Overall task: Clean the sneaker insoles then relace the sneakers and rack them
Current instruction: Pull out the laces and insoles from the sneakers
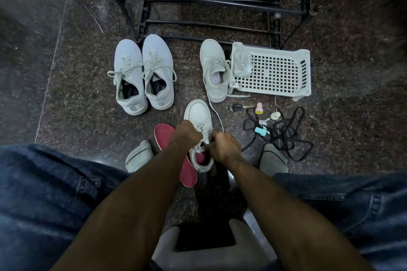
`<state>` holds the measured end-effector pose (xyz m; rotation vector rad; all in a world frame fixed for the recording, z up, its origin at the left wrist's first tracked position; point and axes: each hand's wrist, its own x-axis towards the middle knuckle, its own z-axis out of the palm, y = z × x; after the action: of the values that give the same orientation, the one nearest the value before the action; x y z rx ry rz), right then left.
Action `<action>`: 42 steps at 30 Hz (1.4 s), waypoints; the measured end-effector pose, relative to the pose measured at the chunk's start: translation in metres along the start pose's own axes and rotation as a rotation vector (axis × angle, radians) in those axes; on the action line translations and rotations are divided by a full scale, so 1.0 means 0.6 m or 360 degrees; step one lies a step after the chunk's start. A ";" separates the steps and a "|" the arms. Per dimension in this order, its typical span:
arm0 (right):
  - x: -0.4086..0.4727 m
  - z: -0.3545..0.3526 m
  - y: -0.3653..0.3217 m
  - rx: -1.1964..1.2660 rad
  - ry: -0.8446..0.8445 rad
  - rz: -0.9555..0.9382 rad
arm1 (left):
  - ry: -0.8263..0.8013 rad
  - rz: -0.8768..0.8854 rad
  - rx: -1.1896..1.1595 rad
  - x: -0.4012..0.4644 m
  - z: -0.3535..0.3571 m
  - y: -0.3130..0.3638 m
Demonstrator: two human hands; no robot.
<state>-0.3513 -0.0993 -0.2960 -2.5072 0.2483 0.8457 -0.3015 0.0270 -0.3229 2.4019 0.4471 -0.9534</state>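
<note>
The person sits with both forearms reaching down to a white sneaker (199, 130) standing on the dark stone floor (77, 94) between 2 socked feet. The left hand (187, 135) has its fingers curled down over the sneaker's laced front, and the right hand (224, 147) is curled at the lace (217, 116) near the shoe's opening; exactly which strand each pinches cannot be told. A red insole (164, 136) lies on the floor just beside that sneaker, partly under the left forearm, and red lining shows inside the shoe's heel. Its mate (214, 72) stands farther off, touching a white perforated basket (275, 72). A laced pair of pale sneakers (144, 72) sits to the left, in front of the black metal shoe rack (209, 0). Black cords (286, 134), a key (239, 107) and small bottles lie right of the hands.
</note>
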 end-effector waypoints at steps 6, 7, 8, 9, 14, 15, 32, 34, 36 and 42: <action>0.005 -0.001 -0.003 -0.0002 -0.0023 -0.0002 | 0.0076 0.0074 -0.0024 0.012 0.002 0.000; 0.006 -0.001 -0.002 -0.0002 -0.0028 0.0007 | 0.0126 -0.0012 -0.0360 0.017 0.000 -0.001; 0.008 -0.001 -0.002 0.0004 -0.0029 0.0017 | 0.0169 -0.0101 -0.0753 0.016 -0.008 0.003; 0.008 0.000 -0.001 0.0012 -0.0030 0.0025 | 0.0241 -0.0164 -0.1126 0.016 -0.019 0.009; 0.009 0.006 0.000 0.0029 -0.0024 0.0035 | 0.0468 0.0058 -0.1924 0.006 -0.149 0.076; 0.010 0.007 -0.001 0.0024 -0.0026 0.0029 | 0.0479 0.0113 -0.2019 0.007 -0.177 0.089; 0.015 0.004 0.003 -0.0039 -0.0038 -0.0006 | 0.0046 0.0263 -0.0391 -0.048 0.028 -0.036; 0.013 0.003 0.002 -0.0029 -0.0042 -0.0008 | 0.0092 0.0432 -0.0205 -0.038 0.021 -0.039; 0.012 0.003 0.000 -0.0003 -0.0050 -0.0001 | 0.0014 0.0479 -0.0101 -0.034 0.007 -0.030; 0.011 -0.001 0.000 -0.0034 -0.0025 -0.0029 | -0.0599 0.0234 -0.0013 -0.033 -0.037 0.004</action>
<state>-0.3458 -0.0998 -0.2999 -2.5178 0.2120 0.8647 -0.3022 0.0357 -0.2945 2.1447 0.1326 -1.2940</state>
